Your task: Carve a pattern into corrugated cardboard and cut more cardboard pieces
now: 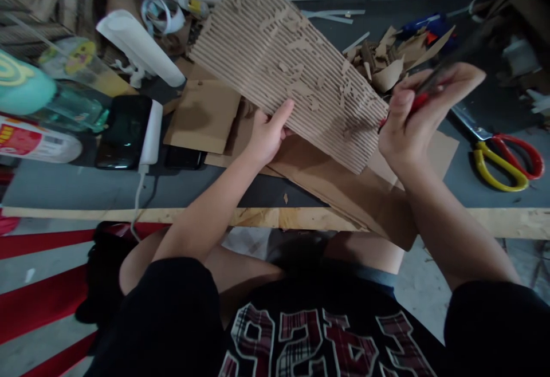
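Observation:
A sheet of corrugated cardboard (258,50), its ridges bare and bits of torn paper clinging to it, is tilted above the table. My left hand (270,133) grips its lower edge, thumb on top and fingers beneath. At the sheet's right end, my right hand (408,119) is closed around a slim tool with a red part (419,102); its far end is dark and blurred. The tool's red tip is close to the ridged surface. Flat brown cardboard pieces (344,179) lie under the sheet.
Red-and-yellow-handled scissors (501,162) lie at the right. Torn scraps (387,62) and a blue glue gun (423,23) are behind. On the left are a black phone (122,130), a white power bank (151,133) with a cable, bottles (36,139) and a white roll (140,47).

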The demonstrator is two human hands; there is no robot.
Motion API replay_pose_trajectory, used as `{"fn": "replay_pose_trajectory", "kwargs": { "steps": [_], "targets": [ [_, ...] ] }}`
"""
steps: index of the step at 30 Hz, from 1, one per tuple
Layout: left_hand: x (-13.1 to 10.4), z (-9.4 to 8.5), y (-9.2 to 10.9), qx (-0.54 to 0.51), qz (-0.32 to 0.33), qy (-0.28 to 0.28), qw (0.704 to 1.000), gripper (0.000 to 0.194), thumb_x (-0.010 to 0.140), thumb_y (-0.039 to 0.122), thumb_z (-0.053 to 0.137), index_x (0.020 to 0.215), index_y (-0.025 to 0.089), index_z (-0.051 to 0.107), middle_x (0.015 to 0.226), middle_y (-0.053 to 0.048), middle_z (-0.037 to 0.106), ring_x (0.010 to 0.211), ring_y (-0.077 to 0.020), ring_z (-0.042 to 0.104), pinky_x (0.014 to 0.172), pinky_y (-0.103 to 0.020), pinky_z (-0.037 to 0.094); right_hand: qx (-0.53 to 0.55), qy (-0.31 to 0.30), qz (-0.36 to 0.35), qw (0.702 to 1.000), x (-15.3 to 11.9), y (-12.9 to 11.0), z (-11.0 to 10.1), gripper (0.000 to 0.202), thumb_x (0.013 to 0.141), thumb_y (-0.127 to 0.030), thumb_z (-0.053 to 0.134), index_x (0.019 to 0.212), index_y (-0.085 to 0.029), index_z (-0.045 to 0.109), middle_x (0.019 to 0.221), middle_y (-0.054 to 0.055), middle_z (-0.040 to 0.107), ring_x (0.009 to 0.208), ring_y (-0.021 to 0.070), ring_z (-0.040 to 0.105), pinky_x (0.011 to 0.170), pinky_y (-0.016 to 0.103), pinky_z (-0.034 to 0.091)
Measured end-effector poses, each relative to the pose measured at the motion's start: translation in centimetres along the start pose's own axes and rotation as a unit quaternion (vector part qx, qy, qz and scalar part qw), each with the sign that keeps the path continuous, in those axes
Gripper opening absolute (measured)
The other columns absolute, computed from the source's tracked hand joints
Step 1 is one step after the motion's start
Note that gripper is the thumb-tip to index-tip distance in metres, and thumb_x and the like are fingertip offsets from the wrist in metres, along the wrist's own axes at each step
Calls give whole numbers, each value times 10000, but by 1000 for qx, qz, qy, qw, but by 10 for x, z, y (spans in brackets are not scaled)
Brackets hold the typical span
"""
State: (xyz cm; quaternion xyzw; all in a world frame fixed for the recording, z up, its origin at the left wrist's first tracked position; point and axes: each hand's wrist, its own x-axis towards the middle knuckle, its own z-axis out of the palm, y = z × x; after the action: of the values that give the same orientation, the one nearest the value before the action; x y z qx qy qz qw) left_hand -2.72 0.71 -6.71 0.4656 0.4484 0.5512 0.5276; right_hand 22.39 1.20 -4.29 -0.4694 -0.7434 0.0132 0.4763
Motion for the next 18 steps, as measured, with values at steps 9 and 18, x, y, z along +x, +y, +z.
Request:
{"fn": "replay_pose_trajectory", "kwargs": {
  "steps": [9, 18],
  "targets": [
    [-13, 12, 7, -10, -22, -29, 999, 340, 973, 543, 586, 1136, 245, 596, 1152, -30, 738, 1348, -294, 628, 1017, -476, 616, -116, -80, -95, 985, 0, -41, -25, 417, 999, -609, 514, 1177, -250, 630, 1077, 119, 716, 939, 268, 683, 761, 375, 533],
    [-13, 11, 9, -27, -43, -47, 998, 279, 969, 491, 591, 1035, 221, 601, 1056, -44, 753, 1280, -290, 675, 982, -464, 637, -108, -159, -121, 974, 8, -30, -32, 319, 1014, -494, 532, 1214, -316, 706, 1177, 94, 721, 1078, 321, 667, 888, 467, 536]
  ]
}}
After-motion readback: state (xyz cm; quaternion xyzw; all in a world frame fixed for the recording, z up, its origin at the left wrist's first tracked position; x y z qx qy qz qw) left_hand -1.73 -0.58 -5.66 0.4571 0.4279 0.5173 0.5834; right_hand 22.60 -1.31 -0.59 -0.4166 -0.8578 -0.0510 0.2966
